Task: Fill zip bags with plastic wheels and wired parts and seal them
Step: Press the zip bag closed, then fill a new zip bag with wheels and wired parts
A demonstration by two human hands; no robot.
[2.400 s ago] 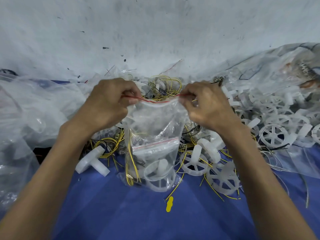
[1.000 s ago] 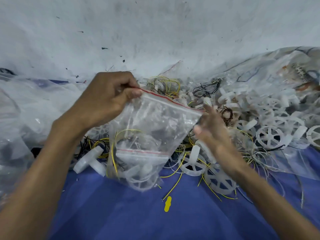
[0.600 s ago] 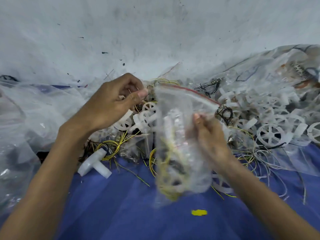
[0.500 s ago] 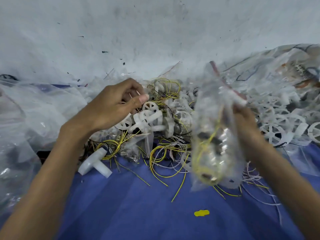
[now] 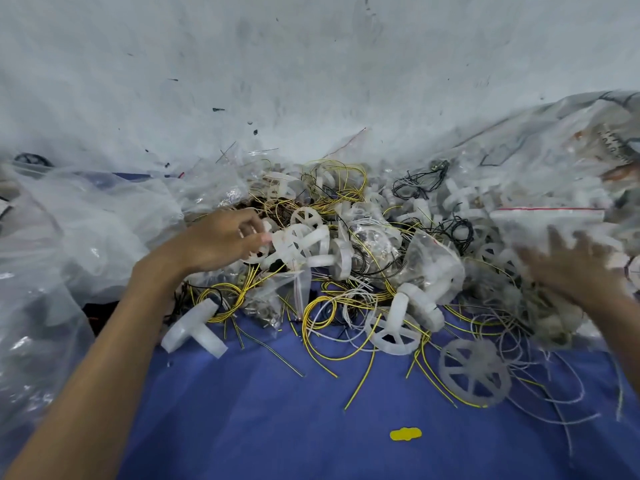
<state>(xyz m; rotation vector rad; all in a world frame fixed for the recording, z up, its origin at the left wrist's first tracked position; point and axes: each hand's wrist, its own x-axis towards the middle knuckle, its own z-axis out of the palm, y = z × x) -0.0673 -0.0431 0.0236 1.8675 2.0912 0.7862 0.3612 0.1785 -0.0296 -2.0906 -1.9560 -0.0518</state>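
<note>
My left hand [image 5: 221,240] reaches into a pile of white plastic wheels [image 5: 301,237]. Its fingertips touch one wheel, but whether they grip it is unclear. Far right, my right hand [image 5: 571,268] is blurred, fingers spread wide. The filled zip bag [image 5: 547,220] with the red seal strip is a blur just above and around those fingers, over the right part of the heap. Yellow, white and black wired parts [image 5: 329,306] tangle through the wheels. Two loose wheels [image 5: 474,372] lie on the blue cloth [image 5: 277,410].
Crumpled clear plastic sheeting [image 5: 69,244] covers the left side. A large clear bag of parts [image 5: 554,150] rises at the right. A white wall [image 5: 311,64] closes the back. A white T-shaped part [image 5: 194,330], a small zip bag [image 5: 273,299] and a yellow scrap [image 5: 405,434] lie on the cloth.
The left hand let go of the zip bag's top and dropped onto the wheel pile. The right hand swung the filled bag away to the far right, and its fingers have spread.
</note>
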